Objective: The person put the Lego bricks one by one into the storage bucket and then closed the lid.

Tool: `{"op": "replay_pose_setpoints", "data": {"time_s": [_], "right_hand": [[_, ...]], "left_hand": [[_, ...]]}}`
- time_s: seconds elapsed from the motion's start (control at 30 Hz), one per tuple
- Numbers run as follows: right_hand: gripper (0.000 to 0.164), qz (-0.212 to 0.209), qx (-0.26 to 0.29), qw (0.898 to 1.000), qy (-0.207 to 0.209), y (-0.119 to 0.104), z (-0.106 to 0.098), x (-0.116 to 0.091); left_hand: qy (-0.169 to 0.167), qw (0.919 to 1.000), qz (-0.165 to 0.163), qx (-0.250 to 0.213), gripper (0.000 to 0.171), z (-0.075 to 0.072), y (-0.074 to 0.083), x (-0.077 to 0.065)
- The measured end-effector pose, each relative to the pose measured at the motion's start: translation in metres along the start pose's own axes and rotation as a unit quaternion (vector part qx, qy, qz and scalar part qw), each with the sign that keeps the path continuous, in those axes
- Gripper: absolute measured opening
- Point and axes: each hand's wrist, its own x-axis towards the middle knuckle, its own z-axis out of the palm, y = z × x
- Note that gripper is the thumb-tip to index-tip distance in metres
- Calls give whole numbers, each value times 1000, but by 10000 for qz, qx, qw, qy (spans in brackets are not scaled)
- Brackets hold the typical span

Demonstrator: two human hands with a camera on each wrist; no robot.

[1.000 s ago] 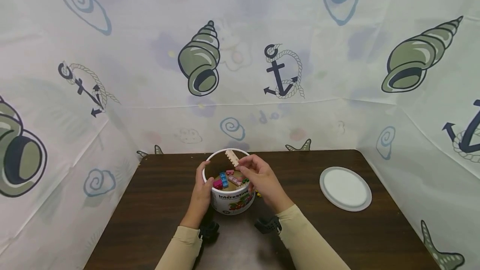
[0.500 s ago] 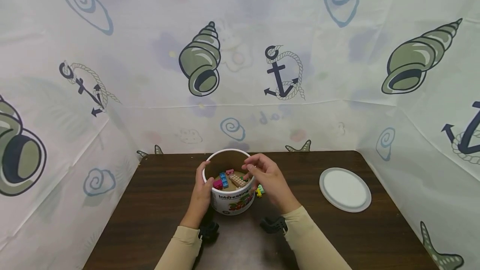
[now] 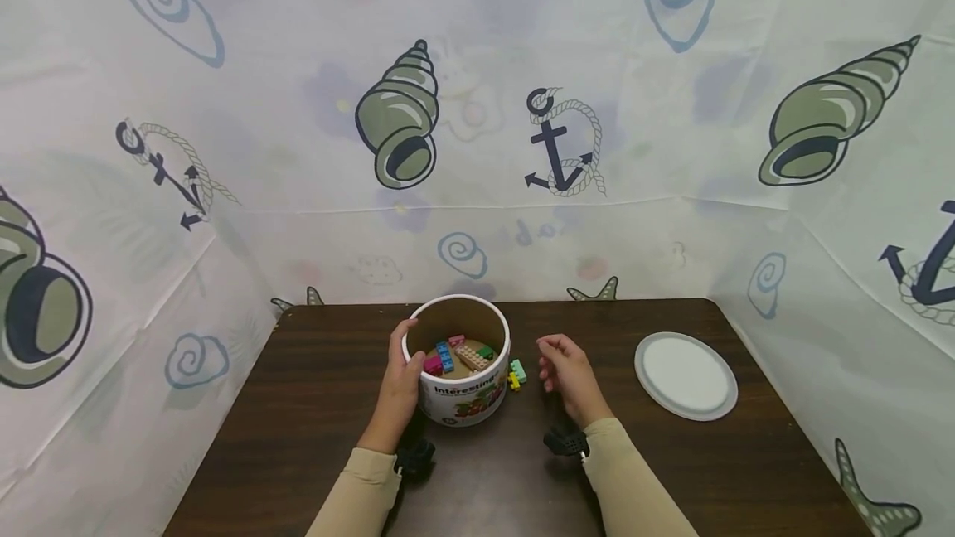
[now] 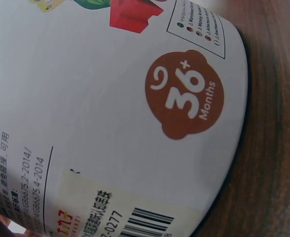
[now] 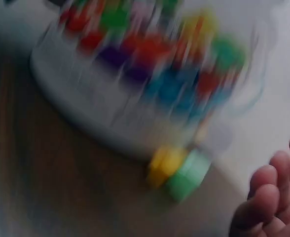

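Note:
A white, printed round tub (image 3: 462, 406) stands upright on the table. My left hand (image 3: 399, 384) grips its left rim, thumb toward the inside; in the left wrist view the printed tub wall (image 4: 110, 98) fills most of the picture. Inside the tub lie a blue brick (image 3: 445, 356), a magenta brick (image 3: 433, 365), a pale beige brick (image 3: 472, 358) and a green brick (image 3: 486, 352). Just right of the tub sit a yellow brick (image 5: 162, 165) and a light green brick (image 5: 189, 175). Beyond them, my right hand (image 3: 570, 375) hovers loosely curled, with nothing seen in it.
A round white lid (image 3: 686, 376) lies flat on the right side of the dark wooden table (image 3: 321, 421). A patterned cloth (image 3: 477, 247) hangs behind the table and along both sides.
My right hand let the beige brick drop into the tub, then moved right and down, away from the rim. The yellow and light green bricks came into view. My left hand stayed in place.

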Motion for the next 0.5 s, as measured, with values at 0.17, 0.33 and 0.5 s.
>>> {"op": "replay_pose_setpoints", "data": {"time_s": [0.17, 0.33, 0.5], "right_hand": [[46, 336, -412, 9972, -534, 24, -16, 10], [56, 282, -1451, 9788, -1420, 25, -15, 11], [68, 156, -2010, 9612, -1884, 23, -13, 11]], "left_hand": [[8, 10000, -13, -16, 61, 0, 1, 1], [32, 10000, -38, 46, 63, 0, 1, 0], [83, 9998, -54, 142, 63, 1, -1, -1]]}}
